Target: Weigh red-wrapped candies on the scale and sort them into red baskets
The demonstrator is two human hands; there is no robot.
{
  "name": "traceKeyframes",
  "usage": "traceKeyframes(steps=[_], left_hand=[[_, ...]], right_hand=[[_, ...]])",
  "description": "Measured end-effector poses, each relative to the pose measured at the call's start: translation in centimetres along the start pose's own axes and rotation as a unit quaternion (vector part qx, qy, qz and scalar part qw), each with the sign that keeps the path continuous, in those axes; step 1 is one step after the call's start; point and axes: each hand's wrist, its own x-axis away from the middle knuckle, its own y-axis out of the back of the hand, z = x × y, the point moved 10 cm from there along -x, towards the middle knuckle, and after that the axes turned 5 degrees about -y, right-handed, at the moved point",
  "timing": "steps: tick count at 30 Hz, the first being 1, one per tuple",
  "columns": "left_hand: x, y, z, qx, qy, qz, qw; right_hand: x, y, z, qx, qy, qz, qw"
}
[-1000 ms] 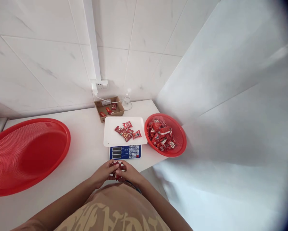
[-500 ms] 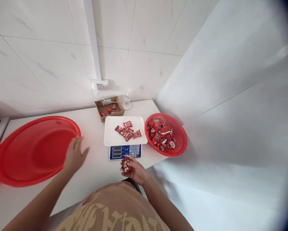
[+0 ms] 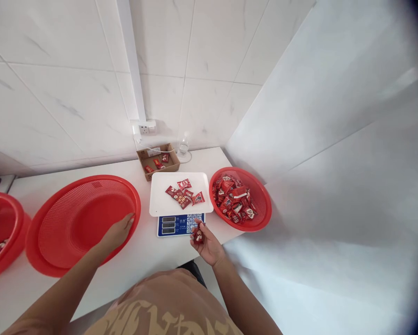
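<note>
My left hand (image 3: 117, 235) reaches over the wide red plastic basket (image 3: 50, 204), fingers together against its right inner wall near the rim. That basket holds nothing I can see. In my right hand (image 3: 209, 244) a small dark-red wrapped snack packet (image 3: 198, 235) is gripped, just in front of the scale's blue keypad (image 3: 181, 224); whether more than one is held I cannot tell. Several red snack packets (image 3: 183, 201) lie on the white scale tray (image 3: 160, 197). A second red basket (image 3: 264, 204), right of the scale, contains a pile of similar packets (image 3: 234, 197).
Behind the scale stands a small cardboard box (image 3: 148, 158) with a few packets inside. Beside it are a clear glass-like object (image 3: 183, 148) and a white cable. Another red basket (image 3: 15, 251) sits at the far left. A tiled wall and socket (image 3: 146, 129) border the white table (image 3: 132, 274).
The wide basket has slid right along with my left hand, opening a wider view of the far-left basket. My right hand has moved slightly right, still holding the packet.
</note>
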Motion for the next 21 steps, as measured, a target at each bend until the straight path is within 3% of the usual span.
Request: traceKeyframes(steps=[7,14,16,18,19,21], left_hand=[[-0.3,-3.7,-2.1,-0.181,-0.010,0.117,0.976],[-0.2,-3.4,-3.3,-0.295,-0.037,0.204,0.933],[-0.8,-3.1,-4.9,-0.343,-0.069,0.152,0.925],[-1.5,-3.7,-8.0,-0.373,-0.147,0.063,0.914],[-1.8,-4.7,-9.9,-0.375,-0.197,0.026,0.905],[-2.5,-8.3,-12.4,-0.359,-0.259,0.031,0.896]], right_hand=[[0.1,1.9,1.1,-0.025,0.032,-0.042,0.998],[-0.3,2.8,1.5,-0.023,0.032,-0.044,0.998],[-0.6,2.7,1.5,-0.017,0.030,-0.045,0.998],[-1.0,2.6,1.4,-0.012,0.025,-0.046,0.999],[-1.1,2.5,1.4,-0.009,0.022,-0.047,0.999],[-1.4,2.2,1.3,-0.003,0.017,-0.047,0.999]])
